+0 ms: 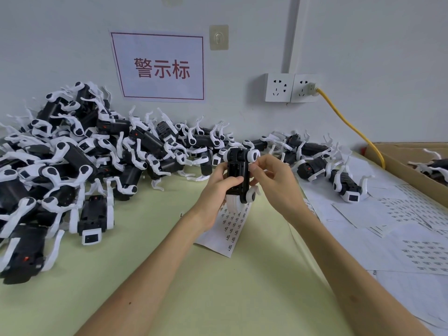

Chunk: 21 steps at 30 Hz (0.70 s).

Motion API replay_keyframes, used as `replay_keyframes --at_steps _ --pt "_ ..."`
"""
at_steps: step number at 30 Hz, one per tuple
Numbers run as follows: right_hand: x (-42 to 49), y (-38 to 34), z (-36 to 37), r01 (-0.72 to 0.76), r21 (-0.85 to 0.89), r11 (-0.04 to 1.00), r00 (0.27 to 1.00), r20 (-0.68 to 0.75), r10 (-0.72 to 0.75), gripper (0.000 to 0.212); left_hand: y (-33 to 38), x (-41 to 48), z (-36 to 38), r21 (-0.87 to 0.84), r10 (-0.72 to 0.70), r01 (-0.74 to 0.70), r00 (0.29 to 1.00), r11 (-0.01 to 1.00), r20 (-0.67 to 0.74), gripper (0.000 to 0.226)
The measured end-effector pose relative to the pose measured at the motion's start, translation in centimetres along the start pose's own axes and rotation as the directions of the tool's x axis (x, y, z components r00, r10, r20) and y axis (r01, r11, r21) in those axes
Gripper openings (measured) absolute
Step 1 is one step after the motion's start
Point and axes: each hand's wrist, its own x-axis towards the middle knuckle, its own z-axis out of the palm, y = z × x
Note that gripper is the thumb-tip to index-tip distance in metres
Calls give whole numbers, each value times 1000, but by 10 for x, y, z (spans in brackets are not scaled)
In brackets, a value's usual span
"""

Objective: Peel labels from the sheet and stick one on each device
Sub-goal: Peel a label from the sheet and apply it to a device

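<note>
A black-and-white device (238, 174), shaped like a small robot dog, stands upright above the table between both hands. My left hand (218, 190) grips its black body from the left, thumb across the front. My right hand (271, 180) pinches at its right edge with thumb and forefinger; whether a label is under the fingertips is hidden. A label sheet (231, 226) with rows of small printed labels lies on the green table just below the hands.
A big heap of the same devices (80, 161) covers the left and back of the table. A few devices (344, 183) lie on white used sheets (400, 238) at the right. A cardboard box (397, 156) holds more. A yellow cable (349, 124) runs from the wall socket.
</note>
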Motion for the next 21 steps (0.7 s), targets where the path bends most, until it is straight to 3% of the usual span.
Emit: replay_keyframes --at_steps 6,11,21 --pt "0 1 1 -2 12 1000 1000 -9 2 13 -1 0 1 -4 27 -27 1000 1000 -1 32" --pt "0 2 1 2 10 1000 1000 -17 -2 13 0 -1 2 -12 56 -56 998 998 12 46" --pt "2 5 2 -28 86 996 999 -31 31 16 0 -2 2 -35 72 -71 997 997 20 44"
